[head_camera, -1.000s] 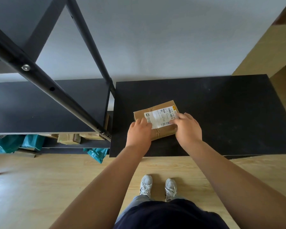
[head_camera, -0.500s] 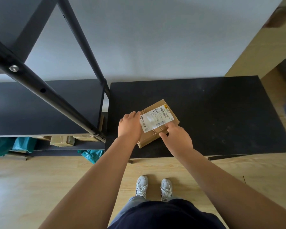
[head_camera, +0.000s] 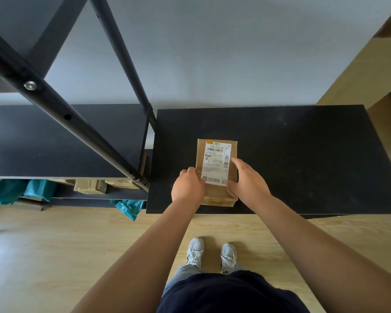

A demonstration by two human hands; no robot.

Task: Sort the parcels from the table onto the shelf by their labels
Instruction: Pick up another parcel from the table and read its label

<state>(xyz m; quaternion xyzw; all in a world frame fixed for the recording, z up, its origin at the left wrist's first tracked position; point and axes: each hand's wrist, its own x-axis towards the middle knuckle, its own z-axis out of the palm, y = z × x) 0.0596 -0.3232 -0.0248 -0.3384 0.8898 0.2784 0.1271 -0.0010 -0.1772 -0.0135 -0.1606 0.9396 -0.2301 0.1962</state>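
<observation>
Cardboard parcel (head_camera: 216,171) now turned square, label (head_camera: 217,163) reading upright; earlier skewed. Left of parcel: black shelf (head_camera: 61,141), lower tier holding boxes and teal bags. Left hand (head_camera: 187,187) presses parcel's left edge, right hand (head_camera: 246,180) right edge: two-sided clamp, parcel on table (head_camera: 303,154). Risk: flat-palm squeeze slipping during lift toward shelf.

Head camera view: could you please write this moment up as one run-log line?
stage: reading label | parcel: on table, label up | left hand: on its left edge | right hand: on its right edge | shelf: not yet reached
</observation>
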